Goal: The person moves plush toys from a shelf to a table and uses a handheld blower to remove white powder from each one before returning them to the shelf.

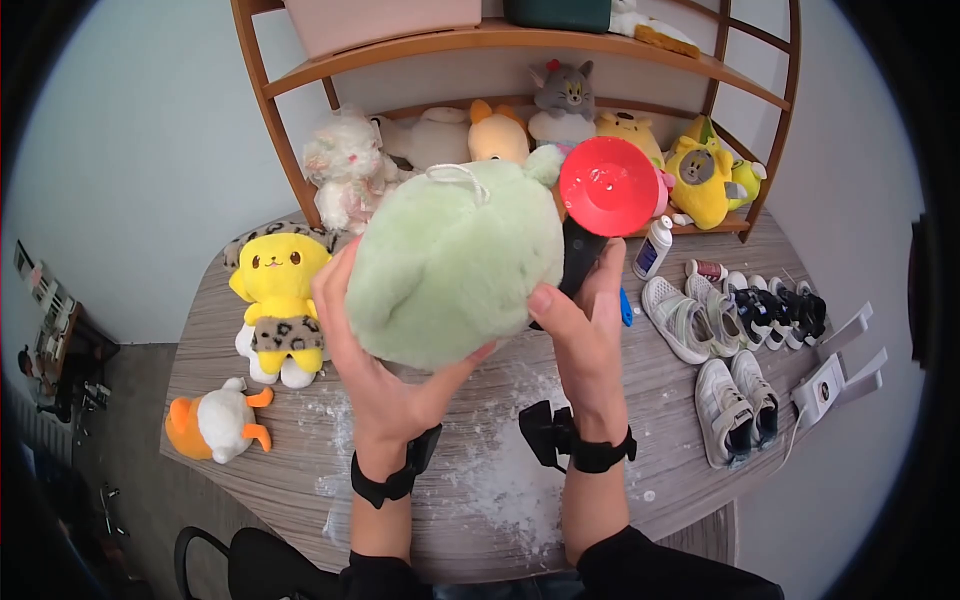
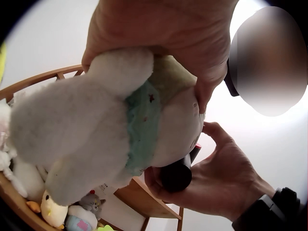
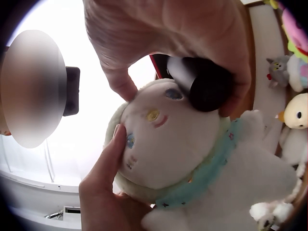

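A plush toy [image 1: 450, 260] with a pale green hood is raised above the table, its back toward the head camera. The right wrist view shows its white embroidered face [image 3: 183, 149] and a teal neckerchief [image 3: 195, 185]. My left hand [image 1: 385, 390] grips the toy's head from below and the side. In my right hand [image 1: 588, 345] is a black-handled tool [image 1: 582, 252] with a wide red cone-shaped head [image 1: 608, 188]. The right thumb presses against the hood while the fingers wrap the handle. The handle's dark round end [image 2: 175, 175] lies close beside the plush face.
White powder [image 1: 510, 480] is scattered over the grey wood-grain table [image 1: 290, 490]. A yellow plush [image 1: 278, 285] and an orange-and-white plush [image 1: 222, 420] lie at left. Several shoes [image 1: 735, 400] and a white bottle [image 1: 653, 248] stand at right. Behind, a wooden shelf [image 1: 520, 38] holds more plush toys.
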A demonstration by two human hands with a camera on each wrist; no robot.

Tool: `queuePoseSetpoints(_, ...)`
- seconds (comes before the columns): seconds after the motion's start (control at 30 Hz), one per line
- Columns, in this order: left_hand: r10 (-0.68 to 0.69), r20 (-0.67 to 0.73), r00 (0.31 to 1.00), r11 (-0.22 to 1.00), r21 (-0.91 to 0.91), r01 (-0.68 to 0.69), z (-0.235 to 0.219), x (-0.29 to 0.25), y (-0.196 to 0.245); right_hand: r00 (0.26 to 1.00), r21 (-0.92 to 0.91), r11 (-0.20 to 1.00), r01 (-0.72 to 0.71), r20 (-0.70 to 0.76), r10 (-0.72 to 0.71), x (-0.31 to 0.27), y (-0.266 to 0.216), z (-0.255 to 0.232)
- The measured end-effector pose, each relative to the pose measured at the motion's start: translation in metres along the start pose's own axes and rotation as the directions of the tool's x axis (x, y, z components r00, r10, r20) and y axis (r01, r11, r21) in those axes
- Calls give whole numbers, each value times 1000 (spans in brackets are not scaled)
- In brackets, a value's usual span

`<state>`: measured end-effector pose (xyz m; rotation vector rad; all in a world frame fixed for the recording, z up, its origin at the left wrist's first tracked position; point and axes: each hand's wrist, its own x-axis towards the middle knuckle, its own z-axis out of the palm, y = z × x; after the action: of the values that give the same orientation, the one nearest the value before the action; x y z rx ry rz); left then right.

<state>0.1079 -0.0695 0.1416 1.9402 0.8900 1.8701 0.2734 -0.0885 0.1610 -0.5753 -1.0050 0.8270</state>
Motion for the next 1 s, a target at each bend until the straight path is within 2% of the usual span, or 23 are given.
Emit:
queuePoseSetpoints(0.13, 35, -17, 999, 999, -2, -35, 4, -2, 0, 999, -76, 997, 5, -53, -9, -2, -9, 8)
queuePoseSetpoints(0.3, 143, 2, 990, 988, 55, -142, 10, 3, 1, 997, -144, 988, 62, -32, -68, 1, -3, 1)
queuePoseSetpoints(0.47, 252, 44, 967, 925, 282, -254, 10, 2, 7, 999, -54, 997, 46, -5, -46, 1, -3, 4)
queuePoseSetpoints(0.57, 258, 65, 964, 943, 200, -266, 14, 3, 8, 998, -43, 998, 53, 32, -51, 0, -2, 1)
queuePoseSetpoints(0.63, 241, 136, 961, 946, 188, -264, 10, 5, 16, 998, -22, 1000, 17, 56, -16, -1, -5, -2)
queuePoseSetpoints(0.73, 226, 225, 948, 958, 123, -258, 2, 6, 26, 999, 72, 996, 44, 27, -46, 1, -1, -8)
queuePoseSetpoints(0.77, 224, 250, 942, 963, 94, -254, 0, 6, 27, 999, 83, 996, 37, -35, -34, 3, 3, -12)
queuePoseSetpoints(0.83, 183, 189, 965, 978, -134, -159, 2, 5, 14, 987, 104, 994, 18, -161, -1, 6, 10, -18)
queuePoseSetpoints(0.9, 103, 144, 984, 961, -270, -61, 4, 3, 4, 979, 175, 983, 51, -204, -15, 4, 12, -16)
queuePoseSetpoints(0.97, 2, 112, 994, 946, -324, 34, 6, 4, -1, 973, 260, 964, 52, -232, 10, 5, 17, -22)
queuePoseSetpoints(1.0, -54, 123, 991, 960, -266, 86, 6, 6, -2, 974, 289, 957, 13, -222, 53, 4, 25, -26)
